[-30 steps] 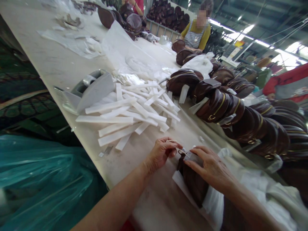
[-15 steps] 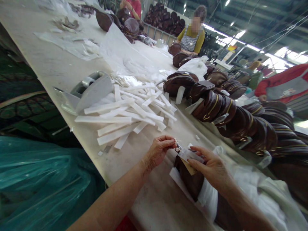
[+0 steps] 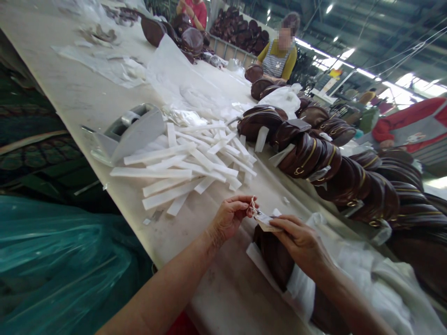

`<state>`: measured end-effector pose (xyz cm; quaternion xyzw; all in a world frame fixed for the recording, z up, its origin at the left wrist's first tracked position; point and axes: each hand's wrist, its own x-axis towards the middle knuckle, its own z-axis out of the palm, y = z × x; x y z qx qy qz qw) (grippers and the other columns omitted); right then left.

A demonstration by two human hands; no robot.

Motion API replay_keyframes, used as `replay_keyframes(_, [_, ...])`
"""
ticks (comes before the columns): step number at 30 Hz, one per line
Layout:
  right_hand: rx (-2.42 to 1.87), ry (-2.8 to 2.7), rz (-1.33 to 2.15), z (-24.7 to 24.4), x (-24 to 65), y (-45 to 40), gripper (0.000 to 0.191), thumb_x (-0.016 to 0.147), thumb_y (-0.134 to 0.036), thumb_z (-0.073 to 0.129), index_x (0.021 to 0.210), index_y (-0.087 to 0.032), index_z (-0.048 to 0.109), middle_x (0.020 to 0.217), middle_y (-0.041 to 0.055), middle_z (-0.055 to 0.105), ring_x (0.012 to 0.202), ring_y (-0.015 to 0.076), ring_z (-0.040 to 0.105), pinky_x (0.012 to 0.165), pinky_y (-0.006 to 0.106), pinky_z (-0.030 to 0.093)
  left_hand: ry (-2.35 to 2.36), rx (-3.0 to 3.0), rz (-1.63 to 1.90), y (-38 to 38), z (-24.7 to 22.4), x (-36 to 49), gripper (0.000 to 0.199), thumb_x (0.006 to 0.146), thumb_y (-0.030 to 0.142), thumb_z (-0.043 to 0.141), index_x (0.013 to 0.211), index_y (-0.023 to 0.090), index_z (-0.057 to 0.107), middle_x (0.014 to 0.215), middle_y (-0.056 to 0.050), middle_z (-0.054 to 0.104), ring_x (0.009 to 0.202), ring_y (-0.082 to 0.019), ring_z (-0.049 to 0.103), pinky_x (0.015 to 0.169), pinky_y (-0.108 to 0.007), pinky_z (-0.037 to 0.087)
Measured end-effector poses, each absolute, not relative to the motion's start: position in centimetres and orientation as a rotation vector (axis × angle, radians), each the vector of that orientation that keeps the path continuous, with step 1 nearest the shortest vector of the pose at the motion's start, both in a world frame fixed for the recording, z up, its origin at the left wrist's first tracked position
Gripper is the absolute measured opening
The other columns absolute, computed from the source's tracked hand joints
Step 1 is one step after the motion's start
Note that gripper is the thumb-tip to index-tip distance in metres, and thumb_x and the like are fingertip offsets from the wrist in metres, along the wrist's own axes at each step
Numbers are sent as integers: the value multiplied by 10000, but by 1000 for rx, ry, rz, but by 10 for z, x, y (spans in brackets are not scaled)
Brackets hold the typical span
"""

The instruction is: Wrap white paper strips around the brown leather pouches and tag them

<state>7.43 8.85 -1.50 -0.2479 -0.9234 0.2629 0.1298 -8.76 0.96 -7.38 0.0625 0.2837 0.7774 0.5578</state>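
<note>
My left hand (image 3: 228,217) is closed in a pinch on a thin white string (image 3: 252,204). That string runs to a pale hang tag (image 3: 266,222), whose edge my right hand (image 3: 302,242) grips between thumb and fingers. Just below the tag lies a dark brown leather bag (image 3: 274,256), partly covered by my right hand and forearm. A white strip (image 3: 260,260) sticks out along the bag's left side, and thin white wrapping (image 3: 302,291) lies against its right.
White strips (image 3: 188,163) are heaped on the table (image 3: 216,288) beside a tape dispenser (image 3: 134,132). Brown bags with gold zips (image 3: 314,158) stand in rows at right. A teal plastic sheet (image 3: 63,270) hangs at left. Co-workers (image 3: 279,53) stand across the table and at right.
My right hand has tilted the tag flatter and shifted its grip to the tag's near edge. The white string now shows more clearly at my left fingertips.
</note>
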Motion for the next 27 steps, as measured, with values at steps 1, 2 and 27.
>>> replay_keyframes(1, [-735, -2662, 737, -16, 73, 90, 229, 854, -325, 503, 876, -219, 704, 913, 67, 669, 810, 180, 643, 738, 292, 510, 669, 149, 1835, 10, -74, -87, 276, 491, 135, 634, 752, 95, 715, 702, -79, 677, 508, -89, 523, 564, -222, 423])
replay_keyframes(2, [-755, -2646, 717, -17, 71, 92, 231, 854, -346, 512, 868, -219, 704, 897, 66, 672, 785, 180, 642, 718, 290, 506, 670, 150, 1835, 10, -74, -86, 278, 487, 121, 625, 749, 102, 716, 735, -81, 687, 495, -80, 514, 563, -223, 430])
replay_keyframes(27, [-687, -2598, 724, -19, 36, 98, 262, 783, -208, 505, 1038, -229, 561, 915, 33, 648, 792, 171, 639, 745, 292, 503, 883, 369, 1892, 9, -77, -72, 533, 435, 294, 886, 925, 172, 715, 838, -24, 683, 722, -141, 590, 704, -274, 490])
